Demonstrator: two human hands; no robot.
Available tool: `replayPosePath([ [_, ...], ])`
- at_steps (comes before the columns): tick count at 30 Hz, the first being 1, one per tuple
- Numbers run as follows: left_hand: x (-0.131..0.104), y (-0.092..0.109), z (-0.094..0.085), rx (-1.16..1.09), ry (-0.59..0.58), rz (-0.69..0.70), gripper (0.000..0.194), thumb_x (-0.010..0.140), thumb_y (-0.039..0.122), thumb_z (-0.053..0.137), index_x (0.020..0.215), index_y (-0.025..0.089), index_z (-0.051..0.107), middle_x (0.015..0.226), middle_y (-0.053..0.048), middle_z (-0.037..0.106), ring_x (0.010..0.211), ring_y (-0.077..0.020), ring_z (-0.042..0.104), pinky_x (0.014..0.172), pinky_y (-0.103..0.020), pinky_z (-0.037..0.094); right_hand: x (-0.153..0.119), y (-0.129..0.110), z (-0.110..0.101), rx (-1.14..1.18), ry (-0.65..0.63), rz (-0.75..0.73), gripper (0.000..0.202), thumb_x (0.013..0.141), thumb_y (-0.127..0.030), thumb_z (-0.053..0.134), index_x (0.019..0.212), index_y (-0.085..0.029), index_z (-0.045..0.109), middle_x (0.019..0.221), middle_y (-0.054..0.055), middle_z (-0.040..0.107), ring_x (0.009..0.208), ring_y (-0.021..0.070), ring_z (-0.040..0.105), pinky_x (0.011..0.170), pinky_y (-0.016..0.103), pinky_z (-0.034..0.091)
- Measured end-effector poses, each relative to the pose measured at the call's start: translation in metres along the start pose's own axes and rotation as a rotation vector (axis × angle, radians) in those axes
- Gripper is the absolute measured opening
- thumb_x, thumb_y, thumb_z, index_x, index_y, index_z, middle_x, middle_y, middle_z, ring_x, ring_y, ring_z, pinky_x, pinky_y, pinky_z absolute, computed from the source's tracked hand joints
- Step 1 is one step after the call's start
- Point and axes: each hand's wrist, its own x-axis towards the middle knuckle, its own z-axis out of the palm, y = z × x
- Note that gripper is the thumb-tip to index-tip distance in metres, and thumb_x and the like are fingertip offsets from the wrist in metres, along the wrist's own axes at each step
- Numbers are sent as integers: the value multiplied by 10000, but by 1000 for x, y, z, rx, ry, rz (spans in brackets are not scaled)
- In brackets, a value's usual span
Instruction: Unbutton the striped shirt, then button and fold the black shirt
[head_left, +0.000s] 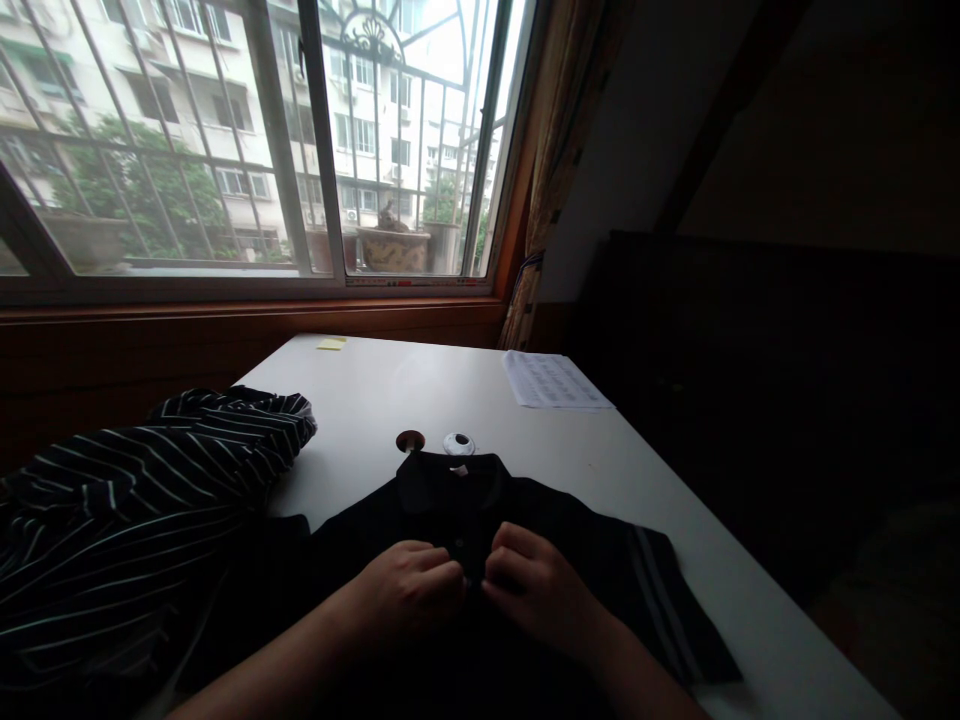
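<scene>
A dark polo shirt [585,530] lies spread on the white table [390,385], its collar toward the window and a pale label inside the neck. Two light stripes run near the hem of its right-hand sleeve. My left hand [412,585] is closed, its fingers pinching the shirt front just below the collar. Facing it across a small gap, my right hand [536,590] also has curled fingers gripping the front. A small button shows between and above the hands. What lies under the fingertips is too dark to make out.
At the left, a black-and-white striped garment [150,470] lies heaped. Beyond the collar are a round hole [410,440] in the tabletop and a white ring-shaped piece [459,444]. Printed sheets [555,380] lie at the far right edge, a yellow note [331,343] at the far left.
</scene>
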Motion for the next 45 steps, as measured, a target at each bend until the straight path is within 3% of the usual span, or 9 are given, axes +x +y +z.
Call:
replayPosePath([
  [15, 2, 2, -3, 2, -2, -2, 162, 1011, 168, 423, 867, 172, 497, 698, 18, 534, 560, -107, 476, 538, -279, 376, 2, 5, 2, 230, -81, 171, 76, 880, -226, 699, 833, -195, 748, 807, 14, 619, 720, 128, 604, 644, 234, 443],
  [33, -1, 2, 0, 23, -64, -7, 187, 1010, 166, 399, 841, 177, 480, 686, 18, 526, 539, -117, 456, 538, -289, 368, 6, 7, 4, 366, -145, 356, 39, 829, -205, 743, 839, -206, 780, 811, 7, 632, 755, 145, 621, 685, 249, 452],
  [45, 0, 3, 0, 62, -26, 6, 236, 1016, 157, 362, 814, 174, 483, 665, 16, 522, 532, -112, 459, 532, -281, 390, 12, -2, -1, 402, -166, 568, 114, 811, -295, 746, 778, -188, 764, 803, 9, 633, 786, 169, 618, 701, 258, 435],
])
